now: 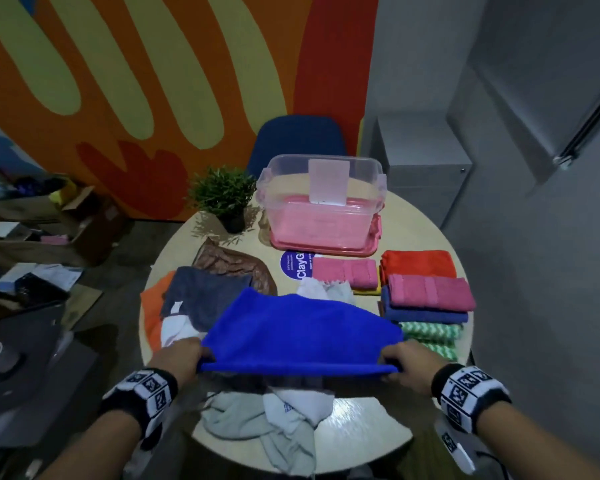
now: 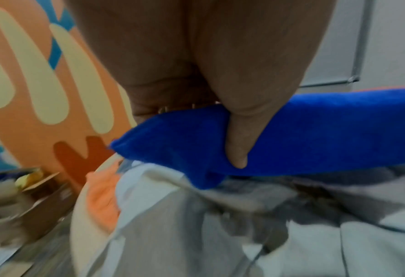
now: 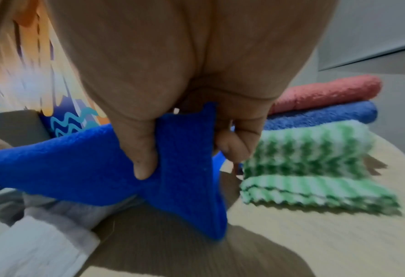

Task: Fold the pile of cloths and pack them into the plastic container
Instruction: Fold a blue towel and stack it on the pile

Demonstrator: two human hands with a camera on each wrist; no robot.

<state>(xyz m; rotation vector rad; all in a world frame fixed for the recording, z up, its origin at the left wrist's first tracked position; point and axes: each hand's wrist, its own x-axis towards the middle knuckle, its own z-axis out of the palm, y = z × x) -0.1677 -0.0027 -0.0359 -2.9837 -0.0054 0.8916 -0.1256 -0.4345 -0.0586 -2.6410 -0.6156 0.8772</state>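
Round pale table before an orange-and-yellow mural wall. Purple sticker reads "ClayG…", rest hidden. Left hand and right hand, apart, each pinch a near corner of the blue cloth, held above the unfolded pile. Clear plastic container at the far edge; folded stack at right.

The bright blue fleecy cloth looks soft, matt and finely napped. At 3 o'clock, the folded green-and-white zigzag cloth is ribbed and fluffy, under looped pink terry towels. The round pale wood-grain worktop has a smooth, faintly glossy finish. At 12 o'clock the clear plastic container is glossy and see-through, on a pink plastic lid.
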